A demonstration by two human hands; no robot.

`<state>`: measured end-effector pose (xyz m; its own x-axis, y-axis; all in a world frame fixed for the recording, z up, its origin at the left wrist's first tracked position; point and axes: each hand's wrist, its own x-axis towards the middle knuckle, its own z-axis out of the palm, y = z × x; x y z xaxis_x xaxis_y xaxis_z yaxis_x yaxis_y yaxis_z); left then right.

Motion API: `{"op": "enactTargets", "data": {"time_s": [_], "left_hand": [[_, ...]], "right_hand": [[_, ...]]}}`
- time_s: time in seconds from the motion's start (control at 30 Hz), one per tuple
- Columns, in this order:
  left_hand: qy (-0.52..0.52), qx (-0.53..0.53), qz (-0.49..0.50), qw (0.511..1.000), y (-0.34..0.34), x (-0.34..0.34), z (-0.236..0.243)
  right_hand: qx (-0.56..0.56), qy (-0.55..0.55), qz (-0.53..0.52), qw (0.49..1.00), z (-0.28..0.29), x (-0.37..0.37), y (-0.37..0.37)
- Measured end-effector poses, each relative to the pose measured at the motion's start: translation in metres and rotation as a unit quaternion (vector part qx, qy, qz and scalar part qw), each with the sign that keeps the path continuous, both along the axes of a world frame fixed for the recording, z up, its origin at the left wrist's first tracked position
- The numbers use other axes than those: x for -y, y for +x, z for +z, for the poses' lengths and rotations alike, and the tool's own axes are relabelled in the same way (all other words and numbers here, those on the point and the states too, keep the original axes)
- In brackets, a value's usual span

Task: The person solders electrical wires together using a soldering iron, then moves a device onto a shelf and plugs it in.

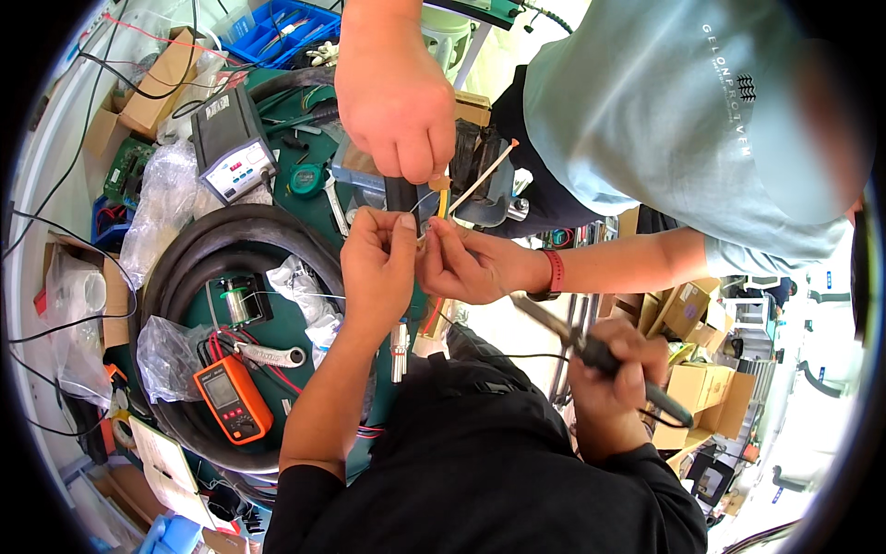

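My left hand is closed, thumb against finger, on a thin solder wire whose end sticks out past the thumb. My right hand grips the black handle of a soldering iron, its metal shaft pointing up and left, apart from the wires. Another person's fist is just above my left fingertips, over a thick black cable. That person's other hand pinches something small beside a yellow wire. The fingers hide the exact joint.
On the green table lie a solder spool, an orange multimeter, a coil of thick black cable, a grey box-shaped soldering station, a green tape measure and wrenches. Cardboard boxes stand at the right.
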<state>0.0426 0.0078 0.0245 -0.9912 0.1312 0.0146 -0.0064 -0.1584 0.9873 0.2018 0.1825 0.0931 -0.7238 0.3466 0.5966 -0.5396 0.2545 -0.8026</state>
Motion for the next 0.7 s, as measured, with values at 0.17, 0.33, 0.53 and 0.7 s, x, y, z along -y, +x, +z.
{"op": "enactTargets", "data": {"time_s": [0.17,0.33,0.53,0.7], "left_hand": [[0.000,0.005,-0.003,1.000,0.000,0.002,0.001],[0.001,0.013,-0.008,1.000,0.000,0.002,0.002],[-0.017,-0.015,0.004,1.000,-0.001,0.000,0.000],[-0.005,-0.024,0.003,1.000,-0.002,-0.001,-0.002]], "right_hand": [[0.068,-0.025,-0.012,0.997,0.013,-0.014,0.046],[0.061,-0.162,-0.093,0.980,0.014,-0.028,0.070],[0.069,-0.181,-0.117,0.974,0.006,-0.028,0.085],[0.077,-0.174,-0.134,0.973,0.004,-0.026,0.087]]}}
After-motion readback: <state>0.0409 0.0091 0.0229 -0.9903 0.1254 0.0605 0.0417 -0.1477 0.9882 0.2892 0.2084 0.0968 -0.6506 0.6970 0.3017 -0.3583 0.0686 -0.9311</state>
